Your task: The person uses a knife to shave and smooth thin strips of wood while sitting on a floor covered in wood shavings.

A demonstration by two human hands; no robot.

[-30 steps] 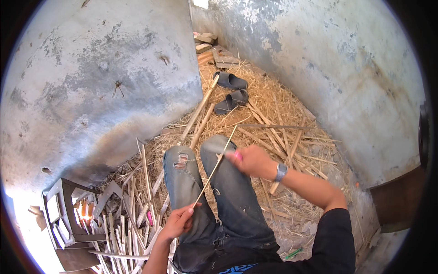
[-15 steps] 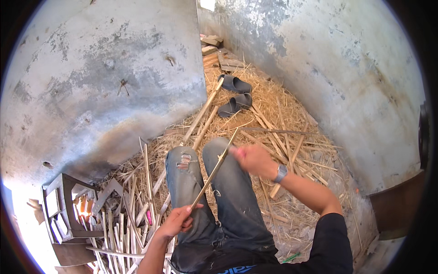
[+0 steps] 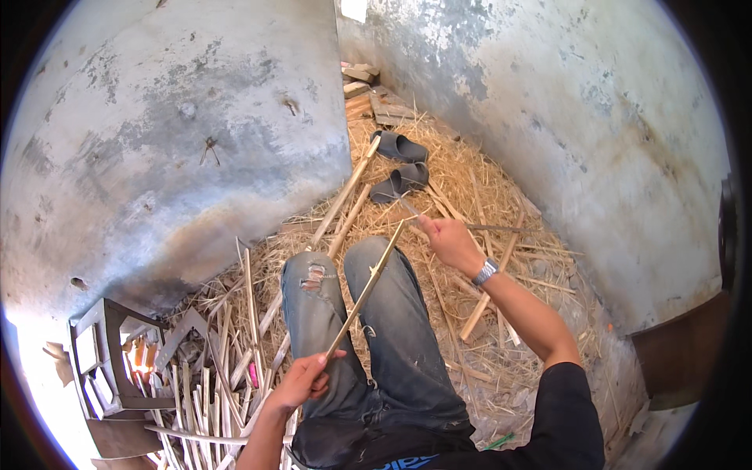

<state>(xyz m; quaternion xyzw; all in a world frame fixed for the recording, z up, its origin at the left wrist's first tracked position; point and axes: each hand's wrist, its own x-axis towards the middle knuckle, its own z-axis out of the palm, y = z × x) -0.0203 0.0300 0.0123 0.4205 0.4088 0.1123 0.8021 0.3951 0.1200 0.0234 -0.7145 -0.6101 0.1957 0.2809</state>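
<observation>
Stick (image 3: 366, 291): slanting above the jeans (image 3: 415, 352)
Left hand (image 3: 305, 380): closed round its near end
Right hand (image 3: 454, 243): clenched on a blade (image 3: 408, 206), just right of the jeans' knees
Dark open frame (image 3: 147, 403): left of the jeans; something orange (image 3: 142, 358) shows through, inside or behind unclear

On my feed, left hand (image 3: 304, 380) low, before the lap, fingers curled, thumb on top. Left forearm (image 3: 264, 433) rises from the lower edge. Right hand (image 3: 454, 244) reaches farther out, closed tight, knuckles up. I note right elbow (image 3: 562, 354) bent outward, right forearm (image 3: 526, 312) angling inward.
</observation>
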